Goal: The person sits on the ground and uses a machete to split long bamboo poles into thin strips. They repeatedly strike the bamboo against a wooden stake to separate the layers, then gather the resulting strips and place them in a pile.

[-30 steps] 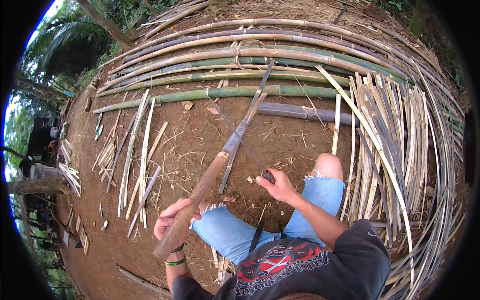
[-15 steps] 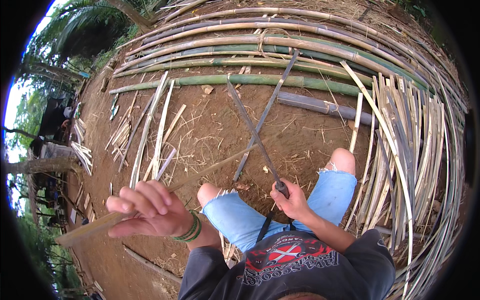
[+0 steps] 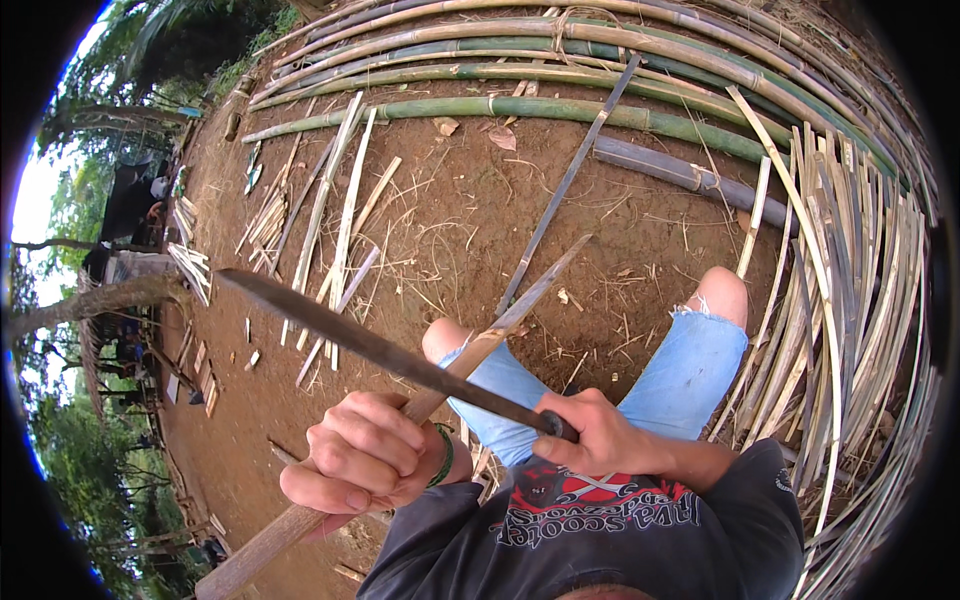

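My left hand (image 3: 365, 455), with a green cord bracelet at the wrist, is wrapped round a long split bamboo strip (image 3: 486, 345). The strip slants from the lower left up toward the ground ahead, and its far end narrows to a point. A machete (image 3: 345, 335) is gripped by its dark handle in my right hand (image 3: 592, 432), close to my belly. Its long dark blade points up and left and crosses over the strip just ahead of my left fingers. Whether blade and strip touch, I cannot tell.
Long bamboo poles (image 3: 400, 112) lie across the ground ahead. A big bundle of split strips (image 3: 850, 300) is at my right. Loose strips (image 3: 345, 200) lie at left, and a dark strip (image 3: 565, 190) leans against the poles. My knees in denim shorts (image 3: 690, 360) are below.
The machete has swung from pointing ahead to lying leftward over the strip. My left fingers, loosely spread before, have closed round the strip, which now slants more steeply. The view has shifted.
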A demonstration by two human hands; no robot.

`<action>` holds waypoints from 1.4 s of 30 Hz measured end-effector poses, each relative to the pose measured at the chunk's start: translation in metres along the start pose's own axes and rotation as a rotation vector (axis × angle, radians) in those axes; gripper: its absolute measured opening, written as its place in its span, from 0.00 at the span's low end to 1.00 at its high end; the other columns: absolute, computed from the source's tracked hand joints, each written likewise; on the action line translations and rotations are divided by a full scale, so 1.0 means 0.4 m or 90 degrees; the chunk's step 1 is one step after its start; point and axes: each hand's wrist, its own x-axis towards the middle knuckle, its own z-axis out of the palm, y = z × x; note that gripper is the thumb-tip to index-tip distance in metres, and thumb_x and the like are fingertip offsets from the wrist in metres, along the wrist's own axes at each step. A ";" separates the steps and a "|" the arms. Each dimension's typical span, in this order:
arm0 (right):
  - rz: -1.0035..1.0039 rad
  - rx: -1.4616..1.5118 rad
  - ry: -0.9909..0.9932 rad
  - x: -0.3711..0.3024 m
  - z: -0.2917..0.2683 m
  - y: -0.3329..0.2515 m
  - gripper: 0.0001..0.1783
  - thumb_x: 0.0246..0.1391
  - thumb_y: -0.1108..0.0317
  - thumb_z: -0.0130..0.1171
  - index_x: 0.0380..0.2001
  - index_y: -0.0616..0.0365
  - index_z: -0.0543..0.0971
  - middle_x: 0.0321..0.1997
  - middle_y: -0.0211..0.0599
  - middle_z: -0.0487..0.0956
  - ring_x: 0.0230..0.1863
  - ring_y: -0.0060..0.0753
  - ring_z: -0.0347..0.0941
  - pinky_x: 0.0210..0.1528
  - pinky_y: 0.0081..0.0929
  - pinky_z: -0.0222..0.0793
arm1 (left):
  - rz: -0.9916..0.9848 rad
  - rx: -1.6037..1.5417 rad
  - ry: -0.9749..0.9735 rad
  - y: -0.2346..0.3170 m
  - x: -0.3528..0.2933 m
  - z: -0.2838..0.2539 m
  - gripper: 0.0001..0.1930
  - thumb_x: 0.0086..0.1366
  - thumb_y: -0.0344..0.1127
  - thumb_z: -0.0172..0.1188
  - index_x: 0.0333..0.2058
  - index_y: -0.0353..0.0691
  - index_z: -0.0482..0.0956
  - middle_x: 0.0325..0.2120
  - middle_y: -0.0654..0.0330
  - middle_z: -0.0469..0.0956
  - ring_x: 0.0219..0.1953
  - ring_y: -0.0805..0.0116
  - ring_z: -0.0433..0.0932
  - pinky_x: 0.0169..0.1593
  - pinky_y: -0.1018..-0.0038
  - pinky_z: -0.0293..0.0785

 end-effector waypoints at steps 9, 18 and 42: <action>0.074 -0.013 -0.017 -0.009 -0.032 0.052 0.20 0.62 0.54 0.59 0.29 0.63 0.73 0.11 0.44 0.66 0.13 0.43 0.66 0.20 0.36 0.60 | -0.014 -0.008 -0.080 0.029 -0.020 -0.031 0.16 0.75 0.43 0.48 0.28 0.41 0.65 0.14 0.64 0.72 0.11 0.74 0.71 0.17 0.77 0.71; 0.290 -0.060 0.205 -0.015 -0.083 0.260 0.27 0.63 0.48 0.54 0.27 0.66 0.76 0.13 0.44 0.67 0.17 0.30 0.62 0.23 0.37 0.60 | 0.038 -0.003 0.051 0.014 -0.034 0.003 0.13 0.70 0.38 0.54 0.27 0.44 0.66 0.10 0.67 0.70 0.08 0.81 0.67 0.16 0.82 0.69; 0.442 0.188 0.415 0.094 -0.147 0.630 0.28 0.62 0.39 0.52 0.21 0.50 0.65 0.13 0.24 0.62 0.11 0.19 0.59 0.14 0.22 0.56 | 0.111 0.114 0.243 0.213 0.042 -0.194 0.26 0.74 0.63 0.32 0.29 0.47 0.61 0.12 0.70 0.57 0.11 0.81 0.56 0.16 0.81 0.57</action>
